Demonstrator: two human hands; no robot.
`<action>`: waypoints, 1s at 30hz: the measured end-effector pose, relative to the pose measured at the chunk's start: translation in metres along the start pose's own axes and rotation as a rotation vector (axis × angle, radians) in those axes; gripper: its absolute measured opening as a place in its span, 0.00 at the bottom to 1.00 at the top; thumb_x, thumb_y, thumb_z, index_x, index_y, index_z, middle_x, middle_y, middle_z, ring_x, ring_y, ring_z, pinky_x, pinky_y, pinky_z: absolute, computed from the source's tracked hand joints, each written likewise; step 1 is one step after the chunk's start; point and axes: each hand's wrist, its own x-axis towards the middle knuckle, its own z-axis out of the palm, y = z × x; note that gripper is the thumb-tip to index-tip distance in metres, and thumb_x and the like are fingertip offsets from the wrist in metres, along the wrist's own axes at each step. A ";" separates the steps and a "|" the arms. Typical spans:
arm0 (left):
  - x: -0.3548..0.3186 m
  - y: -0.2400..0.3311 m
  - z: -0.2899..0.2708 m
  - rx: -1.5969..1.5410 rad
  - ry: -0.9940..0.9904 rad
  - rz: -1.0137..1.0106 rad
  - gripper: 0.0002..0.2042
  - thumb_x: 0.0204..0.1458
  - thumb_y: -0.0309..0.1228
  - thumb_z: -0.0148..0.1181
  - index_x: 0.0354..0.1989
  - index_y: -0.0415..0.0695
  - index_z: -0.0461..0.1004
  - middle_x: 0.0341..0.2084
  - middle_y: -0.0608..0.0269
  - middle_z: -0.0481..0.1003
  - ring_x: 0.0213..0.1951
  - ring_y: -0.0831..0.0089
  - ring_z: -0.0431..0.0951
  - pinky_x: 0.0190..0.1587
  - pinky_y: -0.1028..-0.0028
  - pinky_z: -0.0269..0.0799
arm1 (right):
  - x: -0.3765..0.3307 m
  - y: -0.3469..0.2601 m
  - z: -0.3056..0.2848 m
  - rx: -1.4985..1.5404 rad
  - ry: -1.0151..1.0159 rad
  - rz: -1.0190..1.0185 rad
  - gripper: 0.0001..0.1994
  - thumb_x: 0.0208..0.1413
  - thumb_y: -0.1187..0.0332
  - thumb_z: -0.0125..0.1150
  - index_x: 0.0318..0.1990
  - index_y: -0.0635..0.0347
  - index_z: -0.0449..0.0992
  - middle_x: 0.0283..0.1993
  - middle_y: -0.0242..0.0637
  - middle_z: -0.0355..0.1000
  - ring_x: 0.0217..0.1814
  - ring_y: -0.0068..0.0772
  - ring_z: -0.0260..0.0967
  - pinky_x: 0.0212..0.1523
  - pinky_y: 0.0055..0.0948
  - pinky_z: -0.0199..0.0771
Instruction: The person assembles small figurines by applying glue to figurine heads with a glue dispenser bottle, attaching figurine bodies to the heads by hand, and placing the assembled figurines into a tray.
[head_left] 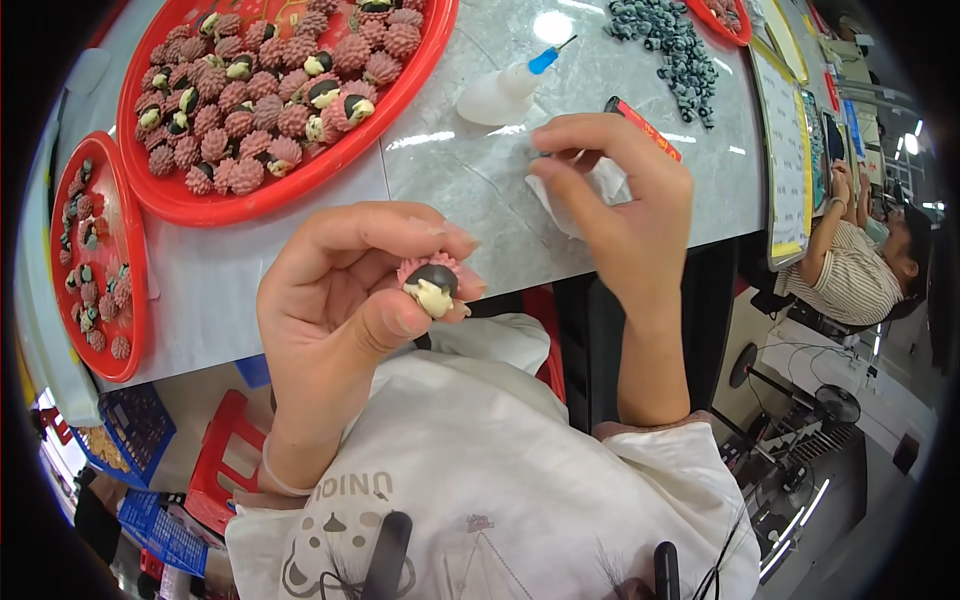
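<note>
My left hand [335,290] holds a small figurine [432,290] between thumb and fingers, in front of my chest. It has a pink ridged back, a dark cap-like part and a cream front. To the right, my right hand [635,200] is raised over the table edge with thumb and index finger pinched together. A tiny dark piece [540,154] shows at those fingertips; its kind is too small to tell. Partly behind that hand lies a crumpled white tissue [560,212]. Just beyond it stands a translucent squeeze bottle [498,97] with a blue needle tip.
A large red tray [215,212] of similar pink pieces is at the far left, with a smaller red tray [132,255] nearer. Many small dark blue-green pieces [668,50] lie at the back, beyond a red-and-black object [645,130]. Another person [850,260] sits at right.
</note>
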 end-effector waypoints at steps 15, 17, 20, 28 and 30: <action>-0.001 0.002 -0.006 -0.047 0.002 0.036 0.16 0.45 0.30 0.60 0.39 0.33 0.65 0.34 0.49 0.70 0.33 0.69 0.74 0.33 0.76 0.72 | 0.055 0.073 -0.081 -0.698 0.111 -0.082 0.06 0.41 0.76 0.57 0.30 0.60 0.76 0.30 0.31 0.68 0.27 0.25 0.63 0.30 0.20 0.62; 0.000 0.002 -0.006 -0.044 -0.011 0.040 0.16 0.45 0.30 0.60 0.38 0.33 0.65 0.34 0.49 0.70 0.33 0.69 0.74 0.33 0.76 0.72 | 0.058 0.078 -0.078 -0.746 0.079 -0.123 0.06 0.42 0.75 0.57 0.30 0.60 0.76 0.30 0.32 0.68 0.29 0.28 0.64 0.32 0.23 0.63; 0.000 0.002 -0.007 -0.040 -0.003 0.042 0.16 0.44 0.30 0.60 0.38 0.32 0.66 0.34 0.49 0.70 0.33 0.69 0.74 0.33 0.76 0.72 | 0.058 0.072 -0.075 -0.859 0.064 -0.207 0.05 0.42 0.74 0.57 0.29 0.61 0.75 0.31 0.34 0.68 0.34 0.34 0.64 0.37 0.27 0.63; 0.002 0.003 -0.008 -0.076 -0.021 0.038 0.14 0.45 0.26 0.59 0.38 0.32 0.66 0.34 0.50 0.70 0.33 0.70 0.74 0.36 0.76 0.73 | 0.057 0.065 -0.074 -0.757 -0.008 -0.200 0.05 0.40 0.74 0.58 0.28 0.64 0.72 0.30 0.37 0.66 0.37 0.36 0.62 0.39 0.28 0.62; 0.002 0.004 -0.007 -0.076 -0.026 0.023 0.14 0.45 0.26 0.59 0.38 0.32 0.66 0.35 0.50 0.70 0.33 0.70 0.74 0.36 0.76 0.72 | 0.059 0.060 -0.074 -0.749 -0.040 -0.200 0.05 0.40 0.75 0.58 0.28 0.65 0.71 0.30 0.37 0.66 0.36 0.35 0.63 0.38 0.27 0.62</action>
